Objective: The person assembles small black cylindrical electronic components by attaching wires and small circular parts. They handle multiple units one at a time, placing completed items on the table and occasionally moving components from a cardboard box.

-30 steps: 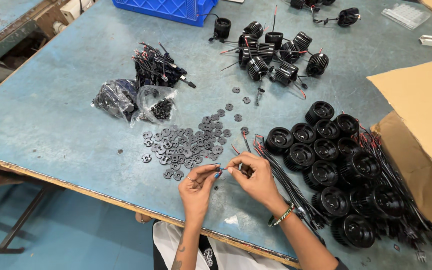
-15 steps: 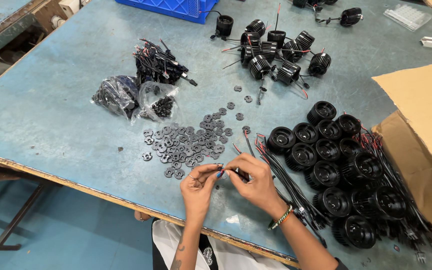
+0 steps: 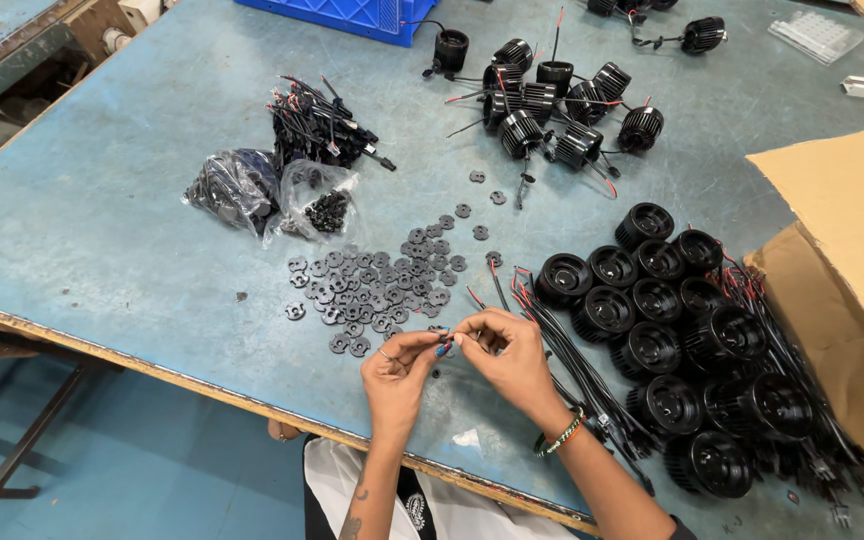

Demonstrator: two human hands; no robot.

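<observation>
Just above the near edge of the table [image 3: 102, 200], I have both hands pinched together over one small dark piece. My left hand [image 3: 399, 365] closes thumb and fingertips narrowly on it; my right hand [image 3: 507, 352] meets it from the other side, fingers curled and also closed on the piece, which is too small to tell apart. To do this well I judge I should keep the grip light and both fingertips lined up. Washers [image 3: 377, 285] lie scattered just beyond my left hand, wires [image 3: 562, 345] just beside my right, black round housings [image 3: 672, 350] farther right.
</observation>
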